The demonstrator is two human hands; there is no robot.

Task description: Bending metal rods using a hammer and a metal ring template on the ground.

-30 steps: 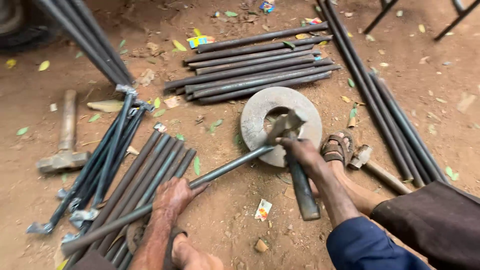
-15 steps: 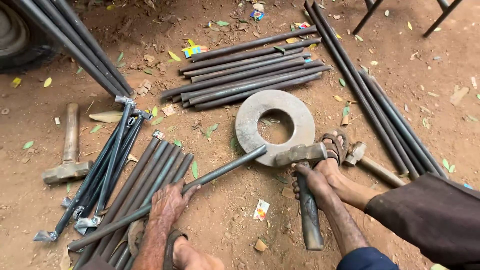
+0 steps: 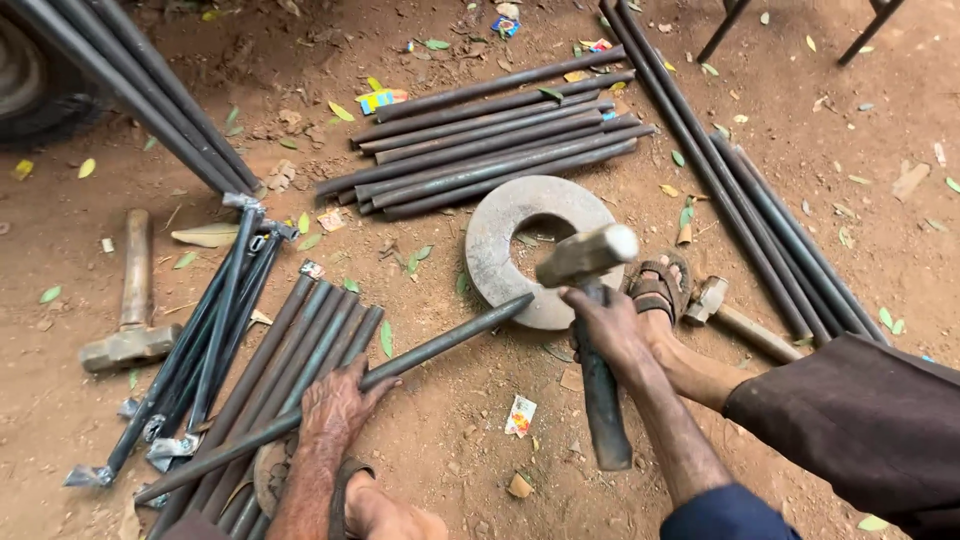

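My left hand (image 3: 335,405) grips a long dark steel rod (image 3: 450,338) that lies slanted over the dirt, its far tip resting on the edge of a thick round metal ring (image 3: 498,225). My right hand (image 3: 610,330) is closed on the dark handle of a heavy hammer (image 3: 588,255), whose head is raised over the ring, just right of the rod's tip. My sandalled foot (image 3: 660,290) is planted beside the ring, and another foot (image 3: 380,510) shows at the bottom edge.
A stack of short rods (image 3: 490,130) lies beyond the ring, more rods (image 3: 290,370) under my left hand, and long rods (image 3: 740,190) run along the right. A sledgehammer (image 3: 130,300) lies left, a second hammer (image 3: 735,315) right, welded frames (image 3: 200,340) between.
The hammer head has risen from low beside the ring to above its right rim. The rod and my left hand have stayed put.
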